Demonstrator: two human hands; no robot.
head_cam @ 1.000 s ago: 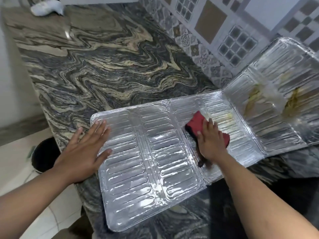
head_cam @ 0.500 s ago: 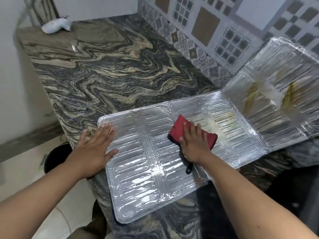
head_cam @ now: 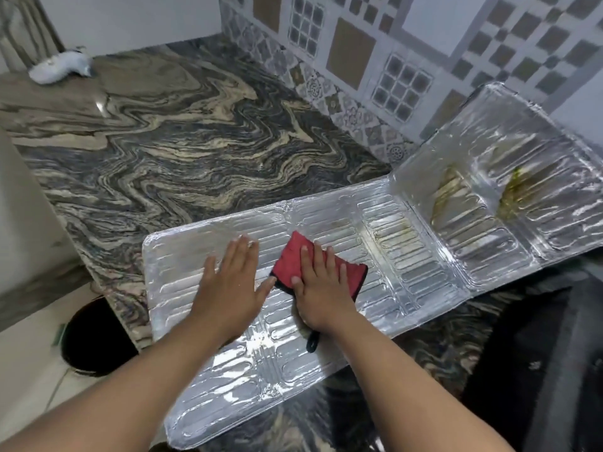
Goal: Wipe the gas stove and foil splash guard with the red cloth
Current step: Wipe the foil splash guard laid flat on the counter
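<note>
Head view: I see the foil splash guard (head_cam: 326, 305) lying flat on the marbled counter (head_cam: 169, 151), its far panels at 2 o'clock tilted up and stained. My right hand (head_cam: 321, 288) presses the red cloth (head_cam: 293, 262) onto the foil, fingers straight. My left hand (head_cam: 228, 285) lies flat, fingers spread, at 9 o'clock of the cloth.

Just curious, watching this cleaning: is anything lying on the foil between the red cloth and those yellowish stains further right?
Nothing visible. The right hand presses the red cloth flat on the foil splash guard, and only bare ribbed foil lies between it and the yellowish stains. The left hand rests on the other side.
</note>
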